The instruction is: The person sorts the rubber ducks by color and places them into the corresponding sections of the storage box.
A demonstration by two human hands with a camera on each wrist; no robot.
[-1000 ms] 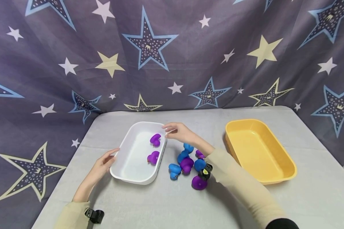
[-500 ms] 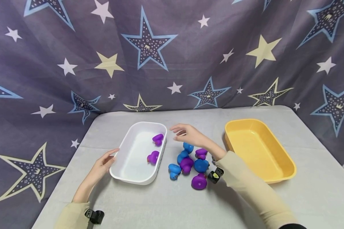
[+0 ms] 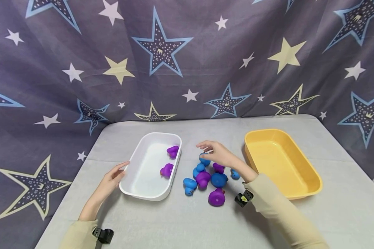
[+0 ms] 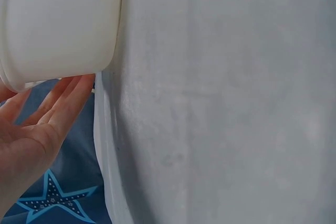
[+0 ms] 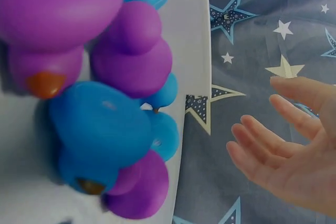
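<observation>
From where I stand, I can read no word, number or brand, but I recognise small pale crown emblems (image 3: 160, 51) inside large dotted stars (image 3: 160, 39), printed on the dark purple-grey fabric curtain (image 3: 165, 90).

On my head view I see a dark cloth (image 3: 205, 69) behind the far edge of the pale grey table (image 3: 162, 224) and past both side edges, printed with cream, white and blue-edged stars (image 3: 162, 45).
</observation>
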